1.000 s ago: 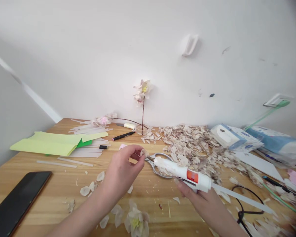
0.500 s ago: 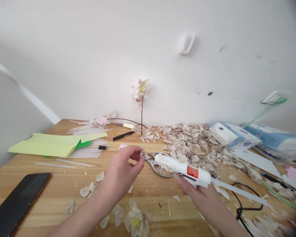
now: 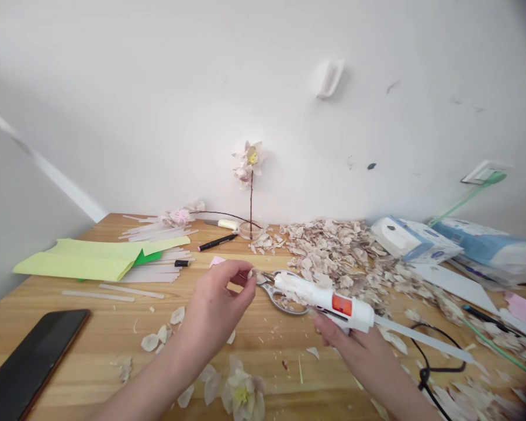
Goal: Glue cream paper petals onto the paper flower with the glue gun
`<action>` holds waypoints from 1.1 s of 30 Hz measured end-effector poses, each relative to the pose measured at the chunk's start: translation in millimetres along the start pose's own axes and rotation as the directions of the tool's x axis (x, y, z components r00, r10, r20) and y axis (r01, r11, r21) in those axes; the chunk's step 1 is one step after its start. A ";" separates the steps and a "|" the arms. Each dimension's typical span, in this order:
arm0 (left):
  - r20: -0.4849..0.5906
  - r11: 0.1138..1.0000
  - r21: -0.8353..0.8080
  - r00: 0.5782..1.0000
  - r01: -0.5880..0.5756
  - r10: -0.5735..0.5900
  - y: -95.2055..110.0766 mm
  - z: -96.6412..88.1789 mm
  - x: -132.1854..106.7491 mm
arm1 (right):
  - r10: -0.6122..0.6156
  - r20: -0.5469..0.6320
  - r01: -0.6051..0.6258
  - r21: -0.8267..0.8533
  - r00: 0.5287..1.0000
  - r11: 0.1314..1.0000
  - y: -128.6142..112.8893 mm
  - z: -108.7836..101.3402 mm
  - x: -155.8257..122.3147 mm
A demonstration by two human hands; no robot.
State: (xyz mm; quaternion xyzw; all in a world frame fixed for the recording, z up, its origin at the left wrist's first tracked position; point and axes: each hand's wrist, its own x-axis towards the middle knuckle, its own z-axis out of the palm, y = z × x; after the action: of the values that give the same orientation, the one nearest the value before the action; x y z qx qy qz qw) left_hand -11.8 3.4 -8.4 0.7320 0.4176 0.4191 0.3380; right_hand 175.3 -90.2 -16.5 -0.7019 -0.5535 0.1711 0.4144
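My left hand [image 3: 217, 301] is raised over the wooden table [image 3: 92, 327], its fingertips pinched on a small pale petal [image 3: 251, 273]. My right hand [image 3: 350, 345] grips a white hot glue gun [image 3: 328, 299] with an orange label. The gun's nozzle points left and almost touches the petal. A clear glue stick [image 3: 425, 340] sticks out of the gun's rear to the right. Metal scissors [image 3: 280, 292] lie on the table just behind the nozzle. A finished paper flower [image 3: 242, 394] lies near the front edge, below my left hand.
A heap of petal scraps [image 3: 346, 251] spreads across the middle and right. Green paper [image 3: 92, 257], glue sticks [image 3: 153, 272] and a black marker [image 3: 217, 241] lie at the left. A phone [image 3: 30, 362] is front left. A flower stem [image 3: 251, 175] stands by the wall. Tissue packs [image 3: 412, 241] and a black cable [image 3: 429, 368] lie at right.
Both hands stayed almost still, holding the petal at the nozzle. The glue gun has edged slightly left and down; the view shifted a little.
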 end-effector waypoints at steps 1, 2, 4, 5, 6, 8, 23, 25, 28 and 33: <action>0.000 1.000 0.000 1.000 0.001 -0.001 -0.1 0.2 0.0 | -0.008 -0.001 0.008 -0.002 1.000 1.000 0.7 0.2 0.0; -0.002 1.000 0.001 1.000 0.001 -0.001 -0.2 0.5 0.1 | -0.014 0.001 0.014 -0.002 1.000 1.000 1.4 0.3 0.1; -0.005 1.000 0.001 1.000 0.000 0.000 0.0 0.8 0.1 | -0.017 0.000 0.017 -0.006 1.000 1.000 2.7 0.6 0.1; -0.005 1.000 -0.001 1.000 -0.001 0.001 0.0 0.9 0.0 | -0.015 -0.005 0.015 -0.010 1.000 1.000 3.1 0.7 0.2; -0.007 1.000 -0.002 1.000 -0.001 0.001 0.0 1.0 0.0 | -0.012 -0.010 0.012 -0.013 1.000 1.000 3.4 0.7 0.2; -0.016 1.000 -0.007 1.000 -0.005 0.005 -0.3 1.1 0.2 | -0.011 -0.011 0.011 -0.017 1.000 1.000 3.2 0.7 0.1; -0.048 0.999 -0.012 0.998 -0.036 0.035 1.4 0.1 0.3 | 0.000 0.090 -0.001 0.017 0.996 1.000 0.0 -0.8 -1.5; -0.045 0.999 -0.010 0.998 -0.039 0.038 0.8 0.2 0.4 | -0.003 0.093 0.002 0.011 0.996 1.000 -0.5 -1.1 -1.7; -0.050 0.999 -0.010 0.998 -0.043 0.043 -0.4 0.5 0.8 | 0.001 0.098 -0.003 0.011 0.995 1.000 -0.6 -1.3 -1.4; -0.049 0.999 -0.009 0.998 -0.045 0.045 0.8 0.7 0.9 | 0.031 0.106 -0.032 0.012 0.994 0.999 -0.4 -1.0 -0.8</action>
State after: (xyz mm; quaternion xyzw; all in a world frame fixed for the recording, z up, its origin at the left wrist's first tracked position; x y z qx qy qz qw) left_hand -10.7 3.8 -7.7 0.7291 0.4070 0.4463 0.3218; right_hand 175.4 -91.3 -15.8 -0.6977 -0.5622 0.2183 0.3868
